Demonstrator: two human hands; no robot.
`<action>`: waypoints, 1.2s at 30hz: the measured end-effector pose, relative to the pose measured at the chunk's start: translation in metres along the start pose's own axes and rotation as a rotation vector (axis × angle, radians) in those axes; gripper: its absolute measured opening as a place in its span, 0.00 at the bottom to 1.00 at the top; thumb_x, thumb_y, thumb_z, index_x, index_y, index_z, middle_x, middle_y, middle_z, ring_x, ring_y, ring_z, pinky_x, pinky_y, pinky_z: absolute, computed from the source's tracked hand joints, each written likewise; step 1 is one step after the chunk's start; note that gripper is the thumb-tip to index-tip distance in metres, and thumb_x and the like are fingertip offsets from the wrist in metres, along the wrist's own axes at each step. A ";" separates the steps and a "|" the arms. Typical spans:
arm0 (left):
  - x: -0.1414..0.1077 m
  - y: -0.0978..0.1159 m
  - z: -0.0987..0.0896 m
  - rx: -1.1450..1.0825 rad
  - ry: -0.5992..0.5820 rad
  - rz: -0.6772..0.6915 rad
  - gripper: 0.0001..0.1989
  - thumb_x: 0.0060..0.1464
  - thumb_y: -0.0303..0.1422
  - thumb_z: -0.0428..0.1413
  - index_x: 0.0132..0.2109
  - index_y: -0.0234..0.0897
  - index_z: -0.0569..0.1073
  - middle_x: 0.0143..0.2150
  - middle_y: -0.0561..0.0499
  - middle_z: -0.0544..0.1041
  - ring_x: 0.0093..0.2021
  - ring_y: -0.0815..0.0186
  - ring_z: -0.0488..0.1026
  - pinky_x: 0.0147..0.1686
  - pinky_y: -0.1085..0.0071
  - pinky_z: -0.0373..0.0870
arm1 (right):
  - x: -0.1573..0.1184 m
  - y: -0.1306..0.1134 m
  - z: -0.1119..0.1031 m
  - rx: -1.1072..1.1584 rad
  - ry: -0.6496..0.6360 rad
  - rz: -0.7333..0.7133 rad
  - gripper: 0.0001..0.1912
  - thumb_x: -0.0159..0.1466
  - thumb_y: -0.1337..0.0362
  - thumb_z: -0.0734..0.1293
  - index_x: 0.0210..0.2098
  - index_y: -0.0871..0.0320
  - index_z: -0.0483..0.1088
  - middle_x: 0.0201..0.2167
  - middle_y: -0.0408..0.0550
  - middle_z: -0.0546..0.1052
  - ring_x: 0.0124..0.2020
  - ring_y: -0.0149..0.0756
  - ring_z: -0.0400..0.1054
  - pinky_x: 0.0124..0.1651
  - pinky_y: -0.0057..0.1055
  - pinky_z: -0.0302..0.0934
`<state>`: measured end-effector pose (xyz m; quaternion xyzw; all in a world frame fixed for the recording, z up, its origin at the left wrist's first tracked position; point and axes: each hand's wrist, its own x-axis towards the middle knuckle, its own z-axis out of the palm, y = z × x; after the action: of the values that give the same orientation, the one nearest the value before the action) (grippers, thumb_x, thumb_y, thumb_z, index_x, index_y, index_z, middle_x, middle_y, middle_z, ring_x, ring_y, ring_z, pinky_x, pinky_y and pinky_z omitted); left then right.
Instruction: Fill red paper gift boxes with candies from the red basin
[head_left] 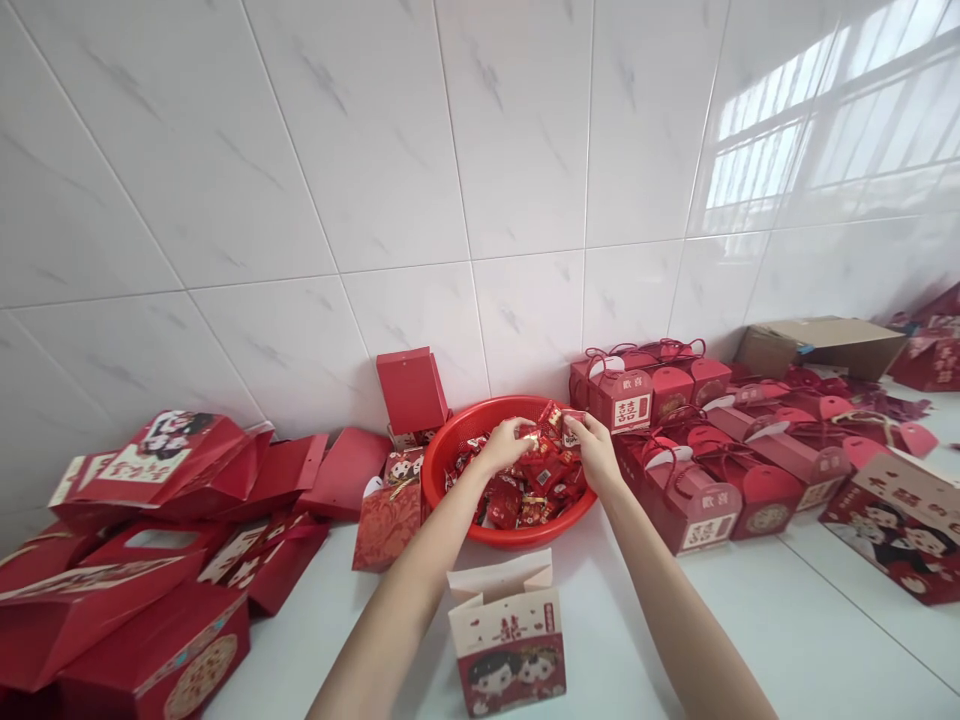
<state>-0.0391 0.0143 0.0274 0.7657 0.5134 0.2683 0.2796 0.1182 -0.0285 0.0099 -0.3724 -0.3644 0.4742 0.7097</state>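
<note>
A red plastic basket stands against the wall, heaped with red-wrapped candies. Over its left side my left hand is closed, its fingertips pinching what looks like a red and gold wrapped candy. My right hand, at the basket's right rim, pinches a red and white wrapped candy between thumb and fingers. Between my forearms, in front of the basket, an upright paper gift box with two cartoon figures stands with its top open. Its inside is mostly hidden.
Unfilled-looking red boxes lie piled at the left. Several corded red gift boxes crowd the right. A cartoon-printed box sits farther right, a brown cardboard box behind. A tall red box leans near the tiled wall.
</note>
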 end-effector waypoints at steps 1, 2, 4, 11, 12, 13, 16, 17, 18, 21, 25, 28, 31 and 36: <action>0.001 0.000 -0.001 -0.032 0.025 0.005 0.21 0.53 0.24 0.54 0.55 0.32 0.74 0.43 0.46 0.81 0.42 0.63 0.77 0.42 0.71 0.72 | 0.000 0.000 0.000 0.004 0.002 0.004 0.17 0.47 0.52 0.75 0.32 0.56 0.76 0.28 0.45 0.80 0.32 0.41 0.72 0.34 0.36 0.69; 0.003 -0.001 -0.002 -0.059 0.041 0.008 0.22 0.54 0.23 0.53 0.56 0.31 0.73 0.42 0.46 0.81 0.41 0.64 0.78 0.42 0.72 0.73 | 0.000 -0.001 0.000 0.007 0.005 0.006 0.17 0.47 0.52 0.75 0.32 0.56 0.76 0.29 0.45 0.80 0.32 0.41 0.73 0.34 0.36 0.69; 0.004 -0.003 -0.002 -0.096 0.052 0.010 0.21 0.55 0.23 0.51 0.56 0.31 0.74 0.39 0.48 0.82 0.38 0.65 0.78 0.39 0.72 0.74 | 0.000 -0.001 0.000 0.011 0.009 0.008 0.17 0.47 0.52 0.75 0.32 0.55 0.75 0.29 0.45 0.80 0.33 0.41 0.73 0.34 0.36 0.69; 0.000 -0.008 -0.001 -0.016 0.019 0.042 0.18 0.51 0.23 0.54 0.49 0.36 0.78 0.42 0.48 0.82 0.44 0.62 0.77 0.49 0.67 0.71 | 0.001 0.000 -0.002 -0.003 0.016 0.003 0.17 0.47 0.53 0.75 0.31 0.56 0.75 0.28 0.43 0.78 0.32 0.39 0.71 0.35 0.34 0.67; -0.001 -0.007 -0.001 0.003 -0.012 0.055 0.18 0.51 0.23 0.55 0.49 0.36 0.78 0.43 0.48 0.82 0.45 0.61 0.77 0.50 0.67 0.71 | 0.001 0.000 -0.002 -0.007 0.017 0.000 0.17 0.47 0.53 0.75 0.31 0.56 0.75 0.28 0.43 0.78 0.31 0.39 0.71 0.35 0.34 0.67; -0.003 -0.005 -0.001 0.020 -0.061 0.068 0.18 0.51 0.24 0.56 0.49 0.36 0.79 0.43 0.48 0.82 0.45 0.61 0.77 0.49 0.67 0.71 | 0.002 0.001 -0.002 -0.010 0.019 -0.003 0.17 0.47 0.53 0.75 0.31 0.56 0.75 0.27 0.43 0.78 0.31 0.39 0.70 0.35 0.34 0.67; -0.008 0.000 0.001 0.068 -0.294 0.097 0.14 0.48 0.24 0.58 0.42 0.36 0.81 0.38 0.51 0.83 0.40 0.62 0.78 0.44 0.71 0.72 | 0.002 0.001 -0.002 -0.024 0.024 -0.016 0.16 0.47 0.52 0.74 0.30 0.56 0.75 0.27 0.43 0.78 0.31 0.39 0.70 0.35 0.34 0.66; -0.010 0.001 0.003 0.088 -0.380 0.099 0.13 0.45 0.24 0.60 0.40 0.36 0.82 0.35 0.52 0.83 0.38 0.62 0.78 0.40 0.72 0.72 | 0.002 0.002 -0.002 -0.030 0.025 -0.021 0.16 0.47 0.52 0.74 0.30 0.56 0.74 0.27 0.43 0.78 0.31 0.39 0.70 0.35 0.34 0.66; -0.011 0.002 0.005 0.111 -0.454 0.099 0.13 0.42 0.24 0.62 0.38 0.37 0.82 0.34 0.53 0.83 0.35 0.63 0.78 0.38 0.72 0.71 | 0.002 0.002 -0.002 -0.037 0.025 -0.025 0.15 0.48 0.52 0.74 0.30 0.56 0.74 0.27 0.43 0.78 0.31 0.38 0.70 0.36 0.34 0.66; -0.015 0.003 0.010 0.188 -0.555 0.092 0.14 0.40 0.28 0.65 0.39 0.38 0.82 0.32 0.53 0.82 0.34 0.62 0.77 0.34 0.73 0.69 | 0.002 0.001 -0.002 -0.056 0.020 -0.033 0.15 0.48 0.53 0.74 0.30 0.56 0.74 0.26 0.43 0.78 0.31 0.38 0.70 0.35 0.33 0.65; -0.018 0.007 0.010 0.265 -0.559 0.079 0.17 0.40 0.36 0.67 0.40 0.39 0.81 0.36 0.50 0.82 0.37 0.59 0.77 0.35 0.72 0.67 | 0.001 0.000 -0.002 -0.061 0.018 -0.039 0.16 0.47 0.53 0.74 0.30 0.56 0.75 0.27 0.43 0.78 0.31 0.38 0.69 0.36 0.33 0.65; -0.021 0.012 0.010 0.284 -0.585 0.049 0.22 0.33 0.34 0.69 0.41 0.39 0.80 0.34 0.51 0.81 0.34 0.58 0.76 0.32 0.71 0.67 | 0.000 0.000 -0.001 -0.052 0.021 -0.036 0.16 0.47 0.53 0.73 0.31 0.56 0.75 0.27 0.43 0.78 0.31 0.38 0.70 0.35 0.34 0.65; -0.021 0.013 0.010 0.262 -0.614 0.020 0.21 0.31 0.28 0.67 0.40 0.38 0.79 0.29 0.53 0.79 0.30 0.60 0.76 0.28 0.72 0.66 | 0.000 0.000 -0.001 -0.054 0.022 -0.042 0.15 0.47 0.53 0.73 0.31 0.56 0.75 0.27 0.43 0.78 0.31 0.38 0.69 0.35 0.34 0.65; -0.015 0.003 0.001 0.152 -0.554 0.004 0.17 0.36 0.22 0.60 0.39 0.35 0.79 0.27 0.54 0.78 0.29 0.64 0.76 0.28 0.74 0.68 | 0.001 0.000 -0.001 -0.079 0.025 -0.059 0.14 0.48 0.54 0.73 0.29 0.56 0.75 0.26 0.43 0.77 0.32 0.38 0.69 0.36 0.33 0.63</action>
<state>-0.0417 -0.0009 0.0272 0.8296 0.4347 0.0103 0.3503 0.1193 -0.0281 0.0090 -0.3952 -0.3847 0.4338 0.7126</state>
